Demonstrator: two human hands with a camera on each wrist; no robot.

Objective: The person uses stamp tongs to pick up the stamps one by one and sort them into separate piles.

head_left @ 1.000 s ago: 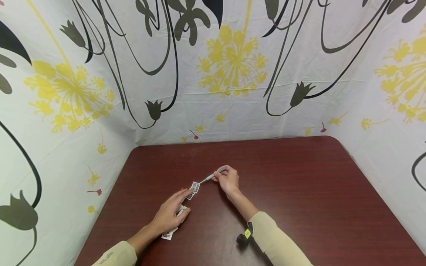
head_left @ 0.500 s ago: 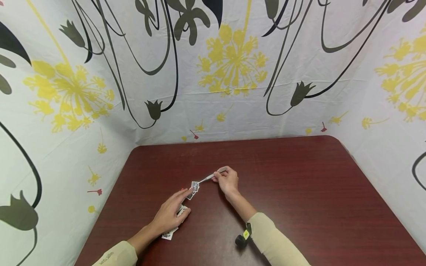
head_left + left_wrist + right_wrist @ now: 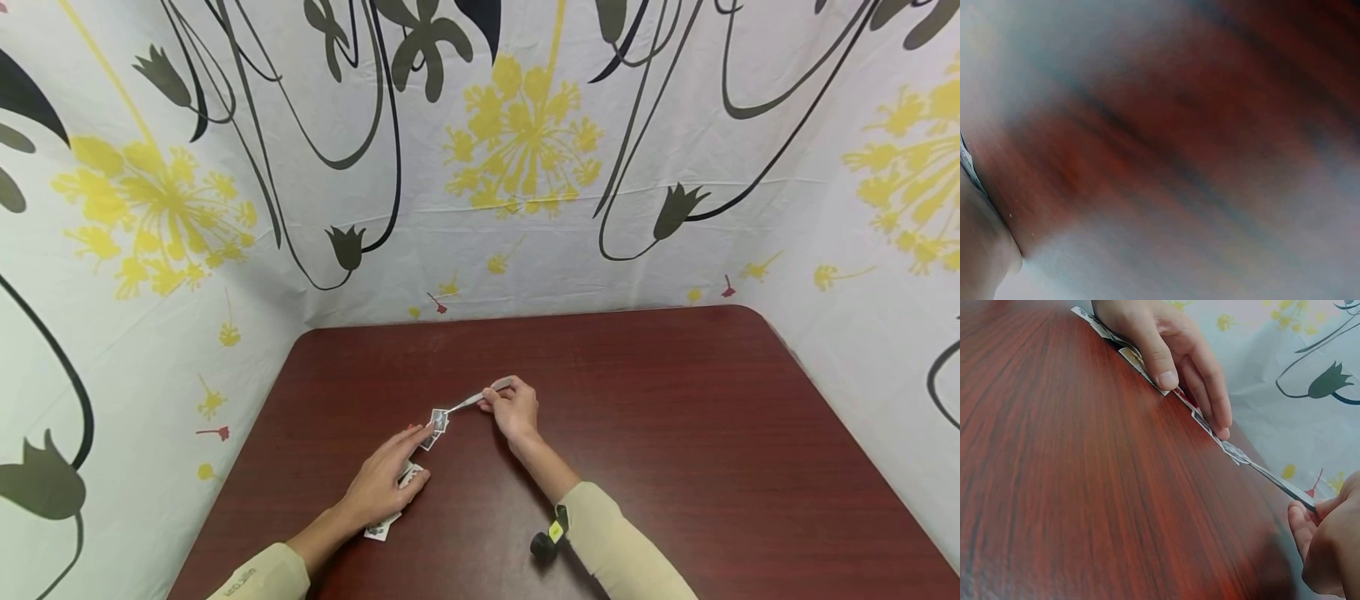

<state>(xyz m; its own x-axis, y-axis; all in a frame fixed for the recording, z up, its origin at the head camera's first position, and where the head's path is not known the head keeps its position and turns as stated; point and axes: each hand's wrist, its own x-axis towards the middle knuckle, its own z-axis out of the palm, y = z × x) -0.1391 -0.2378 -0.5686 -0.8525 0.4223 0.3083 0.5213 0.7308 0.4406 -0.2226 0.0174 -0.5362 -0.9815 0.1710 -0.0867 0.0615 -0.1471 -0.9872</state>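
Small postage stamps (image 3: 377, 531) lie in an overlapping diagonal row on the table, some with toothed edges, as on the stamp (image 3: 1134, 360) in the right wrist view. My left hand (image 3: 382, 482) rests over the row with its fingers extended, hiding the middle. Its fingertips touch the stamps near the far end. At that end lies a grey, white-bordered stamp (image 3: 440, 418). The fingers of my right hand (image 3: 515, 410) pinch a pair of metal tweezers (image 3: 468, 402), whose tips meet the far stamp's edge. Only skin and a sliver of paper (image 3: 969, 161) show at the left wrist view's edge.
The dark red wood-grain table (image 3: 660, 400) extends around both hands. A patterned cloth (image 3: 525, 275) hangs behind its far edge and at the sides. A black wrist camera (image 3: 543, 546) is strapped by the right sleeve.
The far stamp has turned slightly straighter, and the tweezer tips have shifted a little with it. My right forearm has moved slightly left. The left hand stays in place.
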